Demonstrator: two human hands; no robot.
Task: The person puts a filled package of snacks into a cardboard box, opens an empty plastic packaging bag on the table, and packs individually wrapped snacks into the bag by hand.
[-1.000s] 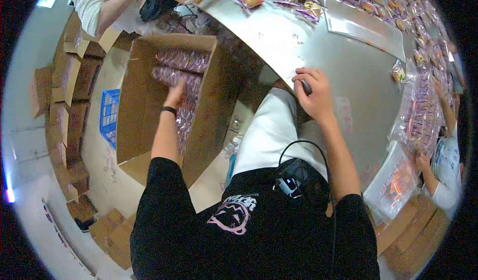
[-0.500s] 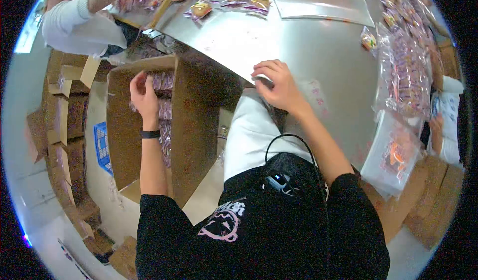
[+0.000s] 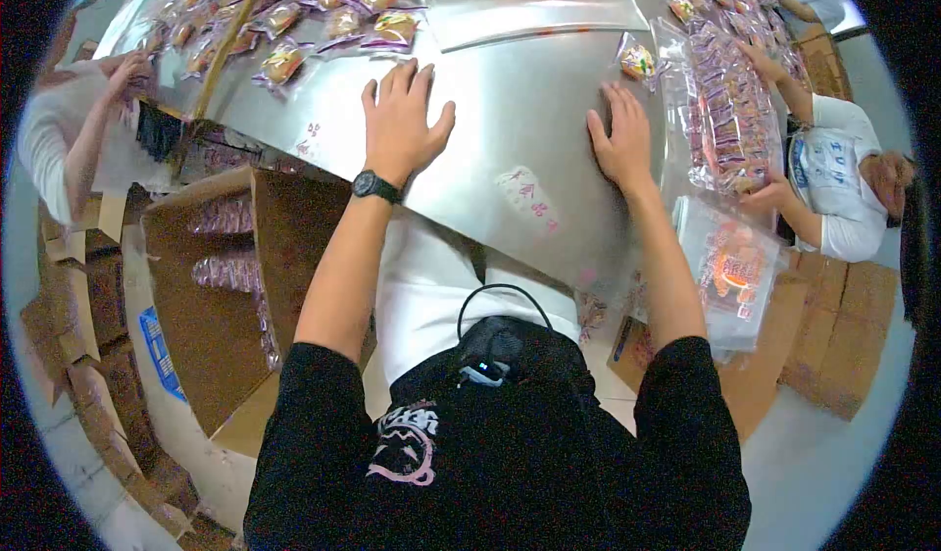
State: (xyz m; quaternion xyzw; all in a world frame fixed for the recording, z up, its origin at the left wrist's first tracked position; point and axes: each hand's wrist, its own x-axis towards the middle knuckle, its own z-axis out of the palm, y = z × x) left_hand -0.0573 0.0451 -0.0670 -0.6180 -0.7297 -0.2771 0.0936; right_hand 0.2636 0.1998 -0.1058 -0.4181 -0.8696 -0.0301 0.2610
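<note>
Open, with fingers extended, the left hand [image 3: 404, 129], formerly over the carton [image 3: 191, 340], now lies at the metal table [image 3: 490, 110] near wrapped packets [image 3: 395, 29]; the right hand [image 3: 621, 144], likewise open, now nears a lone packet [image 3: 637, 60].

We see a silvery metal tabletop [image 3: 490, 125] across the upper centre of the frame, shining with reflected light. At lower left, we find pale floor [image 3: 218, 463].
</note>
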